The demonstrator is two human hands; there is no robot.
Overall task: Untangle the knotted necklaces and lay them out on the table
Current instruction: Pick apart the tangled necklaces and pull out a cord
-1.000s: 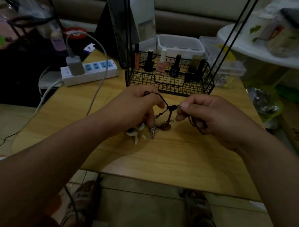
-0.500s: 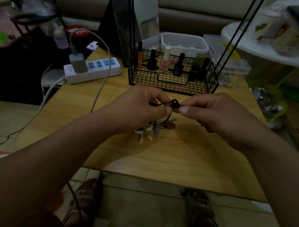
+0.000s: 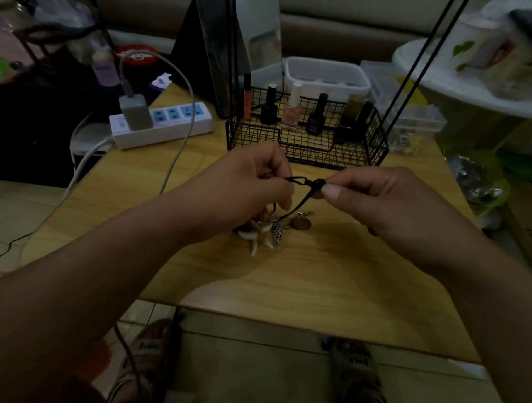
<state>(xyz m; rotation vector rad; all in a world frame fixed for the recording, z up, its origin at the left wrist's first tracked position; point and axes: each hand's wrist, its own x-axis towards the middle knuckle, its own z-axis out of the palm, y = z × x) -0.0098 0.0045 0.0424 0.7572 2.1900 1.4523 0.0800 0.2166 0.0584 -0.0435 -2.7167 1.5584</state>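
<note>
Necklaces of thin black cord (image 3: pixel 299 202), knotted together, hang between both hands over the light wooden table (image 3: pixel 331 283). The left hand (image 3: pixel 247 188) pinches a cord loop and the right hand (image 3: pixel 389 203) pinches the tight knot (image 3: pixel 316 183). Light, limp and snag-prone, the cords are best gripped just beside that knot. Shell, chain and brown disc pendants (image 3: pixel 272 229) dangle at six o'clock. At twelve o'clock a black wire basket (image 3: pixel 306 148) holds upright nail-polish bottles (image 3: pixel 291 109), perhaps six.

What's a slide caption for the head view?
Left hand and right hand pinch a knotted black cord over the table, pendants hanging below.
</note>
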